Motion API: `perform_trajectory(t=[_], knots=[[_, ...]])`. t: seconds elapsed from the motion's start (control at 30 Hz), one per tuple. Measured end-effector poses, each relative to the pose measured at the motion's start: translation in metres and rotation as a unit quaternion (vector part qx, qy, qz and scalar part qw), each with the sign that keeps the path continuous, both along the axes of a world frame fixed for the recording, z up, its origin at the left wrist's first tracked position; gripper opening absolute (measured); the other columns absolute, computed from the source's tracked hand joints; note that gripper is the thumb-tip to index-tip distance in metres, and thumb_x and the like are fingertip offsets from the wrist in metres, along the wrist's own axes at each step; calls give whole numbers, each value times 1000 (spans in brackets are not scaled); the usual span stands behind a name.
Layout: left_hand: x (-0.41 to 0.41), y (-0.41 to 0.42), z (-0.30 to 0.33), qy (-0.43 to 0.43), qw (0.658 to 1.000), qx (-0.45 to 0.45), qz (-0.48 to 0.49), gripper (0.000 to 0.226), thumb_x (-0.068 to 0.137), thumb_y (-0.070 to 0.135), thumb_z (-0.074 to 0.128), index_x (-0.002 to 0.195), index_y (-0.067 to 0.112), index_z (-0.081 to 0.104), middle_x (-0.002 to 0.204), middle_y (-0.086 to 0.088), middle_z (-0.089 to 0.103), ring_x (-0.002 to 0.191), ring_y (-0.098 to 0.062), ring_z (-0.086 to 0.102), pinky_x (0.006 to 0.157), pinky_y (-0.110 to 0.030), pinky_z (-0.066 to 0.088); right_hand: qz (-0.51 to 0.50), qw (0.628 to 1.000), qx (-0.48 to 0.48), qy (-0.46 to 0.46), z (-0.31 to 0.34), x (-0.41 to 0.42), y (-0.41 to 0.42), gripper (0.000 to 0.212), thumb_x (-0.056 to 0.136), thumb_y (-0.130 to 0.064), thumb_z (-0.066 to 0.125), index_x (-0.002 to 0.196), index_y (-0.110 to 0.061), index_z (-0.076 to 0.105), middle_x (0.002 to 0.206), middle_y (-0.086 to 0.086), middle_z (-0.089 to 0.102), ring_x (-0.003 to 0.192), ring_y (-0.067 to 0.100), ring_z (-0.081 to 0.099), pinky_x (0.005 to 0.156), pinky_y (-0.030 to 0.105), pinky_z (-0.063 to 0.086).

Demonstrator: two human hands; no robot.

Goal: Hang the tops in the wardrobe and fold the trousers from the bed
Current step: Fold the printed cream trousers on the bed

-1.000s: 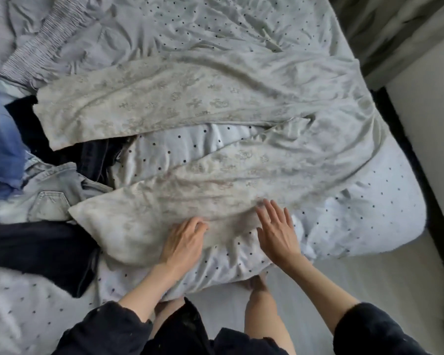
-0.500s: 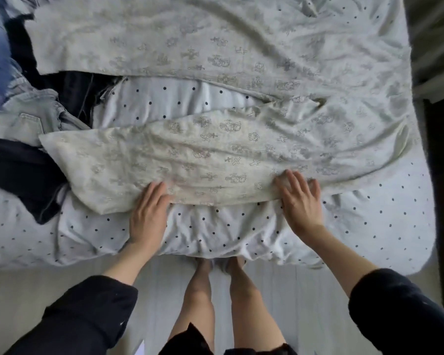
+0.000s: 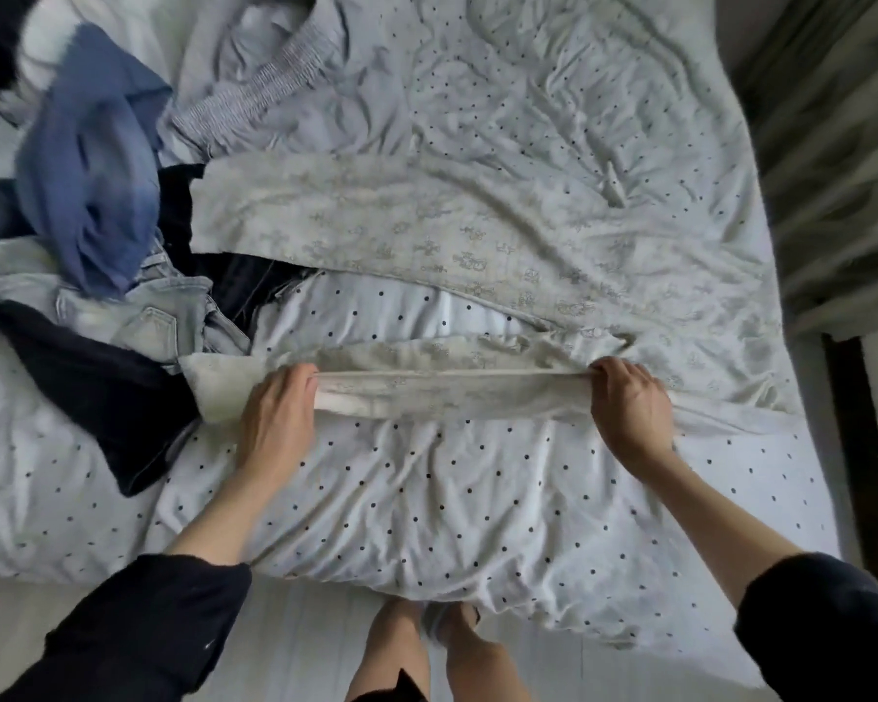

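Pale patterned trousers (image 3: 427, 240) lie spread across the dotted bed (image 3: 427, 499), legs pointing left. The far leg lies flat. My left hand (image 3: 275, 412) and my right hand (image 3: 629, 402) each grip the near leg (image 3: 447, 392) at its edge and hold it lifted and stretched taut between them, its lower edge hanging above the duvet. The leg's hem (image 3: 214, 392) sticks out to the left of my left hand.
A heap of clothes fills the bed's left side: a blue garment (image 3: 87, 159), light denim jeans (image 3: 163, 316), a dark navy garment (image 3: 97, 392) and a striped grey piece (image 3: 264, 88). A curtain (image 3: 832, 144) hangs at the right, with pale floor (image 3: 285, 646) at my feet.
My hands went from lying flat on the near trouser leg to gripping its edge and lifting it up, stretched between them. The camera view shifted back.
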State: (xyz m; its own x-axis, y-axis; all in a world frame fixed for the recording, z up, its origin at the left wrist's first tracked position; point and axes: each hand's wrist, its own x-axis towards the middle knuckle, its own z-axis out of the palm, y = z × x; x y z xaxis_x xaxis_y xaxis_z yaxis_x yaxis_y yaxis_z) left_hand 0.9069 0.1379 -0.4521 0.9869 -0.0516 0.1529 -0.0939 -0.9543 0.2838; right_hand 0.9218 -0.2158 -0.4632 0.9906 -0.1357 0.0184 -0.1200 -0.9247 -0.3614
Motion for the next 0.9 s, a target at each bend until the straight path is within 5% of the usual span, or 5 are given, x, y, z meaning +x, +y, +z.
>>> perform_trajectory(t=[0.17, 0.37, 0.5, 0.9], knots=[[83, 31, 29, -36, 998, 38, -43, 11, 88, 7, 62, 84, -4, 61, 76, -21, 60, 69, -36, 58, 60, -46, 48, -38, 998, 31, -37, 21, 69, 1, 20, 94, -10, 52, 99, 1, 67, 96, 21, 68, 88, 39, 61, 68, 38, 42], [200, 45, 41, -37, 998, -42, 2, 22, 95, 18, 52, 96, 0, 64, 96, -20, 63, 85, -39, 60, 66, -49, 48, -115, 992, 46, -31, 23, 160, 16, 24, 94, -11, 44, 93, -1, 66, 94, 20, 65, 83, 37, 57, 62, 32, 31], [280, 36, 31, -56, 996, -72, -6, 23, 95, 22, 52, 95, 2, 63, 93, -18, 67, 79, -40, 61, 62, -44, 44, -154, 986, 39, -44, 13, 219, 19, 24, 96, -12, 45, 98, 1, 66, 99, 21, 66, 86, 37, 58, 73, 41, 43], [391, 35, -44, 22, 999, -23, 15, 25, 87, 34, 63, 86, 9, 67, 81, -19, 68, 73, -40, 62, 57, -41, 48, -265, 960, 75, 56, -59, 306, 12, 28, 91, -17, 47, 111, -13, 67, 121, 15, 59, 118, 32, 45, 99, 43, 27]])
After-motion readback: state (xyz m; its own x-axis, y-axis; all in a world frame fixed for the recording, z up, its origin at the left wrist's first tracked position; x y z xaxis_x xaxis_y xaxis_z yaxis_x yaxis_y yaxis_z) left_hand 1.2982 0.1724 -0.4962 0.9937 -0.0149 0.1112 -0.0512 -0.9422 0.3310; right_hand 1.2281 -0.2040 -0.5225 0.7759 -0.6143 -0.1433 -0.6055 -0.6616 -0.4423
